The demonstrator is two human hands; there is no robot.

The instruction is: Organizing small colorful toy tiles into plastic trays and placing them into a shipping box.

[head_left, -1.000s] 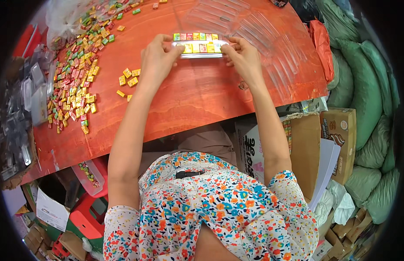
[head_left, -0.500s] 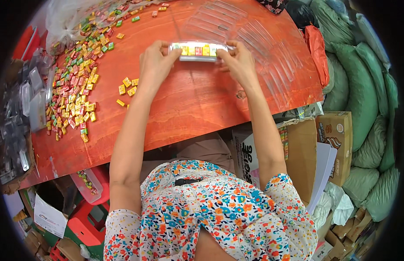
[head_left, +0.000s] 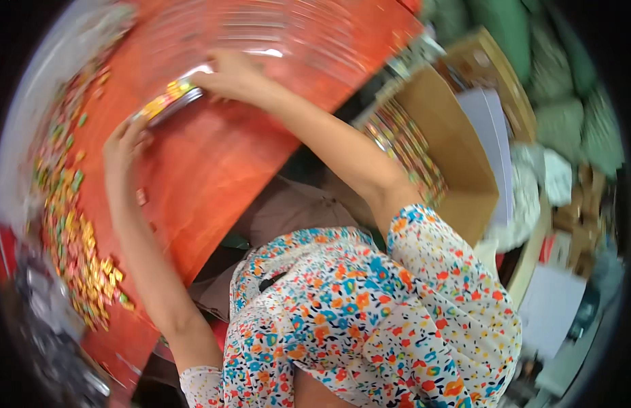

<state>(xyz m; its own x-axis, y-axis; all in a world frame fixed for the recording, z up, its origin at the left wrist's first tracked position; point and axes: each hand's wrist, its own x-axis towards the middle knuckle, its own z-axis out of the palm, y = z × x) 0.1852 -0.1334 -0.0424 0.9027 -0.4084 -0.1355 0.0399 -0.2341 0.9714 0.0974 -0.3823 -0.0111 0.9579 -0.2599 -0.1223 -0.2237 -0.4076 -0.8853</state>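
A narrow clear plastic case [head_left: 171, 100], holding a row of small yellow, red and green wrapped pieces, is stretched between my two hands above the red table. My left hand [head_left: 127, 139] has its fingers closed on the case's near-left end. My right hand [head_left: 228, 76] pinches the far-right end. The case lies slanted, its right end farther from me, and motion blurs it. Beyond my right hand are rows of clear plastic trays or lids [head_left: 268, 27], too smeared to tell exactly.
Many loose small wrapped pieces [head_left: 91, 262] spread along the left of the red table [head_left: 213, 177]. A clear plastic bag [head_left: 30, 81] lies at the far left. Right of the table stands an open cardboard box [head_left: 458, 129] with rows of filled cases [head_left: 407, 146]. Green sacks [head_left: 553, 122] are stacked beyond.
The view has swung, so the table appears tilted and the open box shows more fully. Both hands still hold the case, which has gone from level to slanted.
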